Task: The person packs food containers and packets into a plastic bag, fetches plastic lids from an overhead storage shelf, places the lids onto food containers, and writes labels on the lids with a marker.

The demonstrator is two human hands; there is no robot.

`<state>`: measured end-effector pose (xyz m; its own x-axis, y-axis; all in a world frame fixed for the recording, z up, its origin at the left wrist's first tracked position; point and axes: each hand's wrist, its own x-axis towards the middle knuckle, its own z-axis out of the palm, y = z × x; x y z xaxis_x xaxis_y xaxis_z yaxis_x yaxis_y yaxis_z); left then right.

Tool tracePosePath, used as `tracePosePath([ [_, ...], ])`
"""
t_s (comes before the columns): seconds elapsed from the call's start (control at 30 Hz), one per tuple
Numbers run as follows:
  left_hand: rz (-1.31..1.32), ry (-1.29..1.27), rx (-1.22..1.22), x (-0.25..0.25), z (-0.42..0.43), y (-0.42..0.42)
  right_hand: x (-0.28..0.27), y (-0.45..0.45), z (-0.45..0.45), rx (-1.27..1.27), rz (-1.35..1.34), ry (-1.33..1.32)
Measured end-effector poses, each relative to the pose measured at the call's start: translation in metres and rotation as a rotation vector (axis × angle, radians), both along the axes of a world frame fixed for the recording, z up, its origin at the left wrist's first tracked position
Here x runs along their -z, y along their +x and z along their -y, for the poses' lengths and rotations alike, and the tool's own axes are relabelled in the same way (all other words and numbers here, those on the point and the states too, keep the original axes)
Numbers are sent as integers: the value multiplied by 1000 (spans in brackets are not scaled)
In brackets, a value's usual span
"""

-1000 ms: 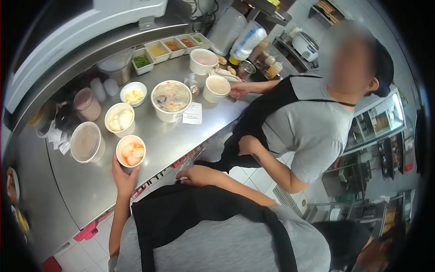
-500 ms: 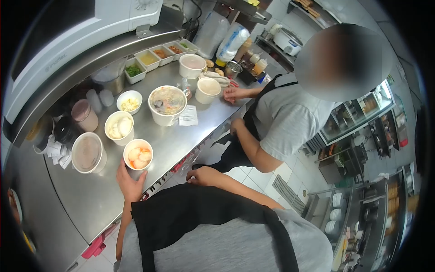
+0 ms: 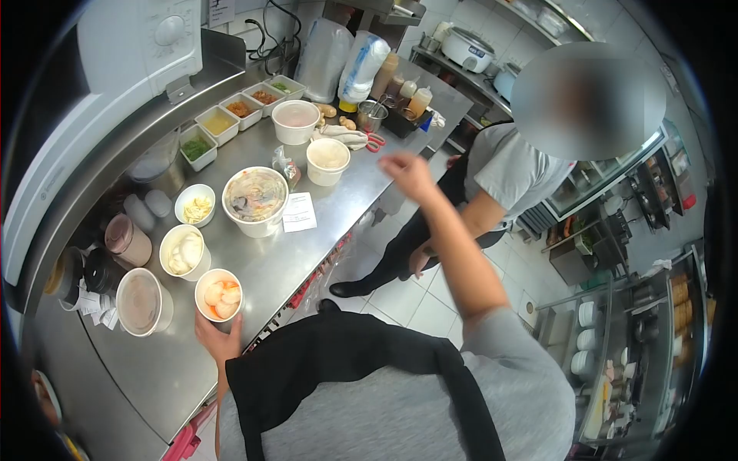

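Observation:
My left hand (image 3: 219, 338) grips the lower side of a white paper cup (image 3: 234, 311) with pale round slices in orange liquid, standing on the steel counter. Stretched out past the counter edge, my right hand (image 3: 409, 177) holds nothing; its fingers are apart, slightly bent and a little blurred. Closest to it on the counter are a lidded paper bowl (image 3: 328, 163) and red-handled scissors (image 3: 374, 143). Beside the left hand's cup stand a cup of white pieces (image 3: 184, 253), a small bowl of yellow shreds (image 3: 195, 206) and a large lidded bowl (image 3: 255, 201).
A receipt (image 3: 300, 213) lies near the counter edge (image 3: 307, 257). Small trays of toppings (image 3: 217, 127) line the back, with sauce bottles (image 3: 419, 101) further right. Another lidded tub (image 3: 140, 303) stands at left. A co-worker (image 3: 492, 177) stands close on the right.
My right hand has risen from near my waist and reached forward to the right. The co-worker has stepped back from the counter, lowering an arm. My left hand stays on the cup.

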<state>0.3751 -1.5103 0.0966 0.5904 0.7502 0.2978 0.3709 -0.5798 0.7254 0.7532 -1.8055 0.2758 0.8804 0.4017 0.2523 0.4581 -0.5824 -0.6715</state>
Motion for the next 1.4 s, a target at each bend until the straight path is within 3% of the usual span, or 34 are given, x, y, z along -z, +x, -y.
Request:
tracePosePath([
  [0.03,-11,29,-26,2,2,3,-4,31,10,-4,202,-32],
  [0.17,-39,29,-100,7,8,14,-26,139,44,202,335,-273],
  [0.23,-17,22,-125,-2,15,24,-32,194,57,300,302,-441],
  [0.33,84,-14,-197,0,26,37,-26,279,67,389,303,-469],
  [0.5,403,-150,-432,-29,61,95,-37,379,55,466,128,-575],
  [0.73,172,-134,-599,-10,58,98,-30,477,32,217,-161,-751],
  [0.9,160,-43,-643,-11,62,108,-27,477,29,155,-36,-749],
  [1.03,146,-81,-621,-3,58,100,-53,480,48,166,189,-590],
  [1.1,184,-128,-602,3,56,94,-91,473,68,11,386,-293],
  [1.13,220,-168,-599,12,52,89,-102,452,62,-93,311,8],
  [1.2,133,-54,-597,-23,65,108,-124,408,48,-377,148,610],
  [1.23,194,-88,-557,-26,66,110,-127,402,34,-493,58,662],
  [1.27,72,29,-590,-30,65,110,-118,394,21,-564,-44,740],
  [1.3,243,-67,-530,-34,69,113,-110,386,7,-648,-112,707],
  [1.4,327,-93,-473,-43,79,119,-90,290,-42,-683,-82,287],
])
